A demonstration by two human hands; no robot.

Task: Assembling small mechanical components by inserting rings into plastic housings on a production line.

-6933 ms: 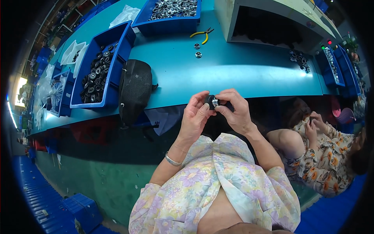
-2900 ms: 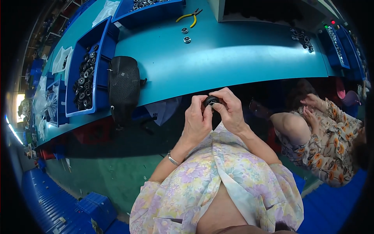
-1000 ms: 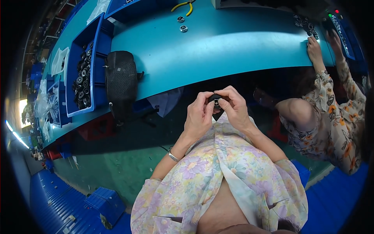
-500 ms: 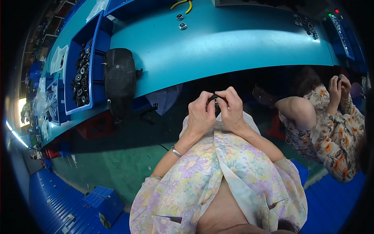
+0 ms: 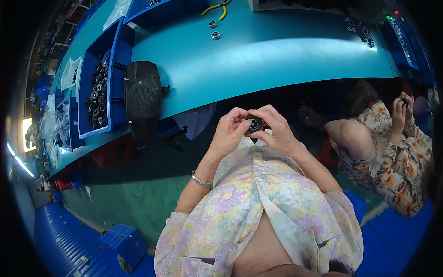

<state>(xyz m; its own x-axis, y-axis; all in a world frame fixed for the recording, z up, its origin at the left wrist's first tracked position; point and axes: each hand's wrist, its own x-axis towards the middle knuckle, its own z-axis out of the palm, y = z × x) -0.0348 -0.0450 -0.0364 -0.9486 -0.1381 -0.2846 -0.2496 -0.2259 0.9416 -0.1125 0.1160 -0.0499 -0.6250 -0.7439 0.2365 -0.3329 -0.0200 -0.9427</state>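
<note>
Head view: wheel (image 5: 255,124), small, round, black w/ paler hub, held just off the near edge of the table (image 5: 286,62), face turned up to the camera.
L hand (image 5: 229,132): pinching the wheel's left side, thumb & fingertips.
R hand (image 5: 278,133): gripping too, fingers on the wheel's upper edge, thumb along the lower edge.
Weight: prob. light; fingertips seem enough.
Feel: rim looks stiff, maybe rubber or plastic; can't tell for sure.
Slip: smooth round edge could roll or twist btwn fingertips, esp. w/ a one-point pinch.
Fragility: prob. tough; hub detail too small to judge.
Best hold: opp. sides of the black rim, hub left uncovered.
Table, L part: blue bin (image 5: 109,108) of black wheels (image 5: 96,96), plus black bag (image 5: 144,90).
Table, far side: two shiny discs (image 5: 215,35), yellow-handled pliers (image 5: 223,14).
</note>
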